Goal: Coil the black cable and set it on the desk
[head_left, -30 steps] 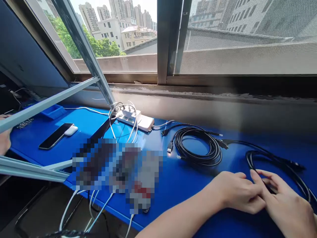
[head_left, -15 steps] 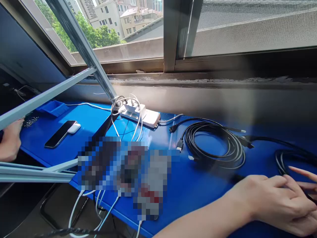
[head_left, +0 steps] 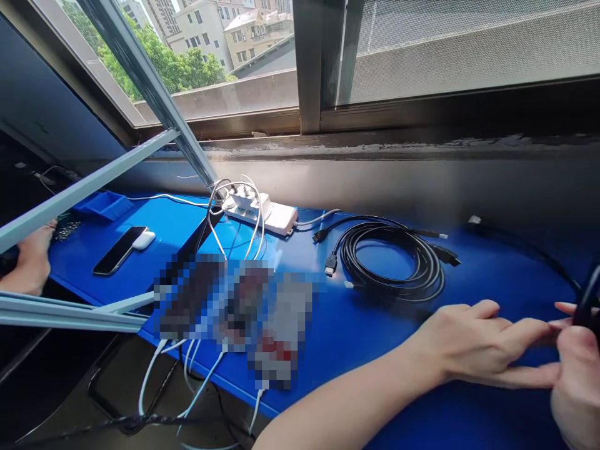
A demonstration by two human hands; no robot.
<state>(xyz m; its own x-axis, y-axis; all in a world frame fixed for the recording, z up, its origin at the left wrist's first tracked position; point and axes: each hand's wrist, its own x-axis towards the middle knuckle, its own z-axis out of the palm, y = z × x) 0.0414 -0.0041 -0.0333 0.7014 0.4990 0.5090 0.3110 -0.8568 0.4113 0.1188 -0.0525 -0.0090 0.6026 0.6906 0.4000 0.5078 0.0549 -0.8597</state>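
My right hand [head_left: 579, 381] is at the right edge of the view, its fingers curled around a black cable [head_left: 587, 300] that rises out of it. That cable trails back along the blue table [head_left: 365, 331] to a plug [head_left: 474, 220] near the wall. My left hand [head_left: 473, 344] lies low over the table, its fingers and thumb stretched right and closing in a pinch against my right hand. What they pinch is hidden. A second black cable [head_left: 391, 259] lies coiled on the table just beyond my left hand.
A white power strip [head_left: 265, 215] with white leads sits by the wall. A phone [head_left: 119, 250], a white case [head_left: 144, 239] and a blue tray [head_left: 105, 203] are at the left. Aluminium bars [head_left: 84, 187] cross there, beside another person's hand [head_left: 30, 262]. A blurred patch covers the table's front edge.
The right-hand cable loop has been lifted off the table and now rises from my right hand. Both hands have shifted to the right, and the view has tilted down slightly.
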